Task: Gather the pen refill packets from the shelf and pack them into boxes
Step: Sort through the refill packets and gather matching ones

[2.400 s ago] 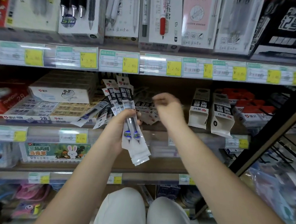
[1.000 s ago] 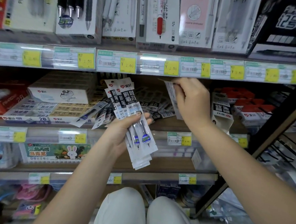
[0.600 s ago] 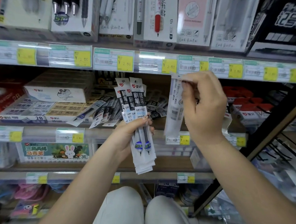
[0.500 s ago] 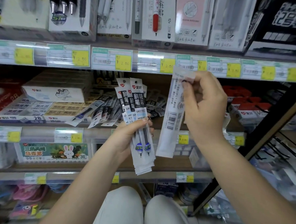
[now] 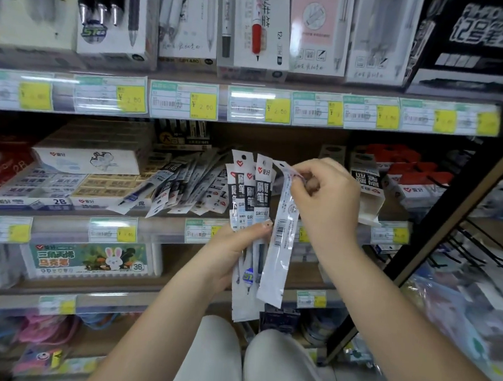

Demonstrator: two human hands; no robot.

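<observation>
In front of the shelf (image 5: pixel 165 223): left hand (image 5: pixel 235 248) clamps a fanned stack of refill packets (image 5: pixel 248 196).
Right hand (image 5: pixel 326 198) pinches a single packet (image 5: pixel 281 239) by its hang-tab; likely light, floppy, slick film, so grip near the top.

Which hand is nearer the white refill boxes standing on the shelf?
Right. The right hand sits just left of the white refill boxes, overlapping them in view; the left hand is lower and farther left.

A stationery shop: shelves (image 5: pixel 160 218) of boxed pens (image 5: pixel 113 17) above yellow price tags (image 5: pixel 204 106).
</observation>
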